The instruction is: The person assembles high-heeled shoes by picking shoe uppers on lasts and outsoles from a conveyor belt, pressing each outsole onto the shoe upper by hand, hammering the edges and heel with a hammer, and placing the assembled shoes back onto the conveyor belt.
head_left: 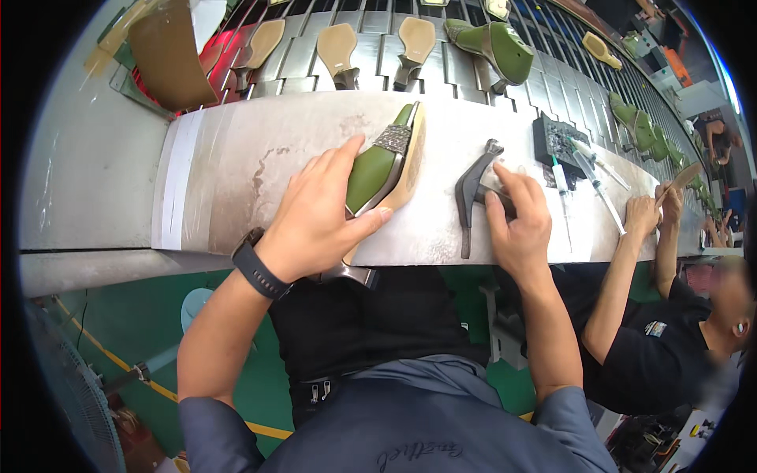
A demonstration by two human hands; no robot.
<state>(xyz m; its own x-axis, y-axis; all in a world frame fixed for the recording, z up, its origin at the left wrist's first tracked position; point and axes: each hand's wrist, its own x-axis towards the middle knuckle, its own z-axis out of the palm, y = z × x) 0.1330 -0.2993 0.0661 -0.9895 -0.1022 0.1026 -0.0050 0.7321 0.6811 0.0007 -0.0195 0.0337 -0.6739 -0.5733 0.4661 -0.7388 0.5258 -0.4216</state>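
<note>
My left hand (314,209) grips a green high-heeled shoe (373,175) with a glittery band and a tan sole. The shoe lies tilted on its side over the pale worktop, toe pointing away from me, heel hanging past the near edge. The thumb presses along its edge; the other fingers are partly hidden. To the right, my right hand (520,221) closes its thumb and fingers on the short handle of a dark hammer (471,193). Its long curved head rests on or just above the worktop, apart from the shoe.
Beyond the worktop (229,173), a slatted metal conveyor (300,55) carries several tan heeled soles (337,49) and a green shoe (498,49). A black block (561,140) and syringes (597,189) lie to the right. A co-worker (662,331) sits beside me, holding a sole (680,183).
</note>
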